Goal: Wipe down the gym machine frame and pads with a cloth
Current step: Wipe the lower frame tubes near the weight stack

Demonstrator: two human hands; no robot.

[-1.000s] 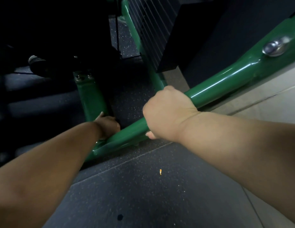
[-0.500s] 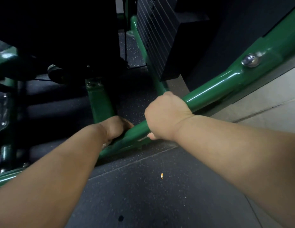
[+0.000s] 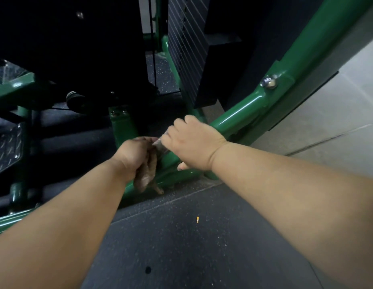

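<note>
A green tubular machine frame (image 3: 239,117) runs diagonally from the upper right down to the floor at centre. My left hand (image 3: 133,155) grips a dirty brown cloth (image 3: 147,174) against the low end of that tube, and the cloth hangs down over the tube's side. My right hand (image 3: 194,140) is curled round the same tube just above, its thumb under the tube. Its fingertips touch the cloth's upper corner. A short green upright post (image 3: 124,128) stands right behind my left hand.
A black weight stack (image 3: 185,51) and a dark shroud rise behind the tube. A bolt (image 3: 269,82) sits on the frame's upper part. More green frame bars and a tread plate (image 3: 6,147) lie at left. Speckled dark rubber floor (image 3: 181,247) is in front, pale tiles (image 3: 337,122) at right.
My left hand has come up along the tube toward my right hand, and the brown cloth now shows in it. The view has shifted, showing more of the frame at left.
</note>
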